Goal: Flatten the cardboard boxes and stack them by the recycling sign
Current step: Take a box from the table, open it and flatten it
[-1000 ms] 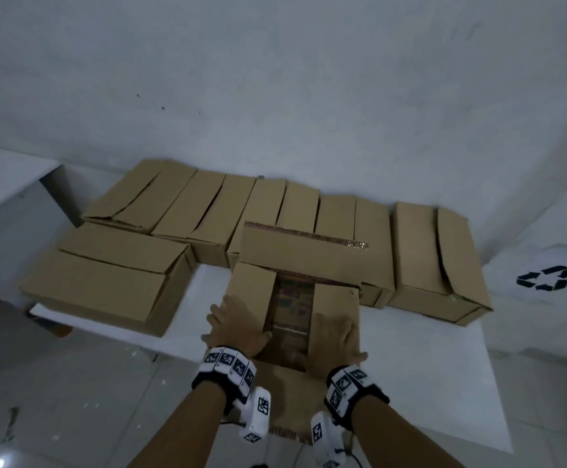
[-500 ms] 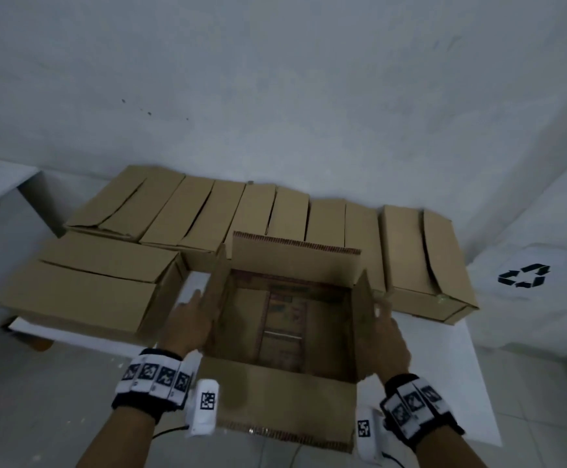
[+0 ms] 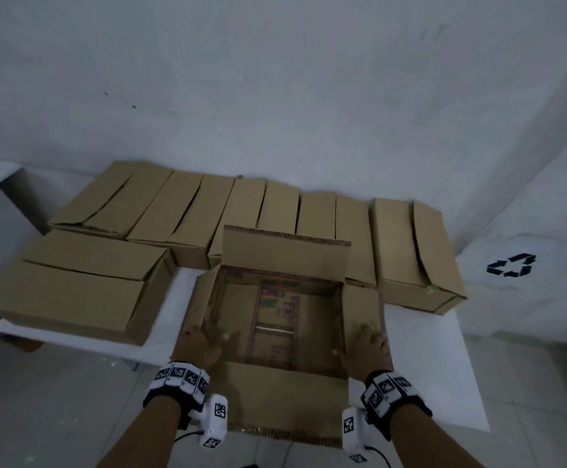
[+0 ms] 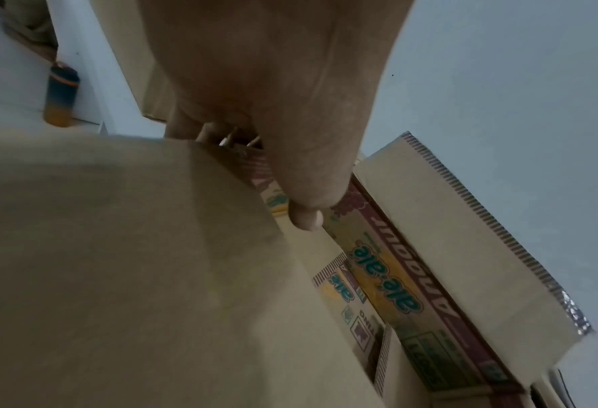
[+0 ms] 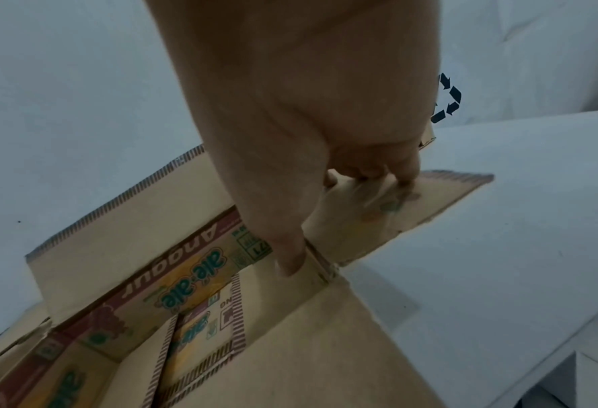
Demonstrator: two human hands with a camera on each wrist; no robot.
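Observation:
An open cardboard box (image 3: 285,400) with printed inner walls stands at the table's front edge, its far flap upright and its near flap hanging toward me. My left hand (image 3: 204,336) pinches the box's left flap (image 4: 220,154), thumb (image 4: 304,218) inside and fingers behind. My right hand (image 3: 363,342) straddles the right edge: its thumb (image 5: 290,265) lies down the inner wall and its curled fingers (image 5: 395,176) press on the right flap (image 5: 430,198), which is folded outward. The black recycling sign (image 3: 512,265) is on a white surface at the right, also seen in the right wrist view (image 5: 449,96).
Several closed boxes (image 3: 275,211) line the wall behind the open one. A long closed box (image 3: 72,298) lies at the left and another (image 3: 414,258) at the right. The white table (image 3: 427,366) ends close to me. A dark bottle (image 4: 61,93) stands on the floor at left.
A second ago both hands lay on the closed side flaps. The flaps swung open, and now each hand holds a side edge with its thumb inside; the right flap is folded outward.

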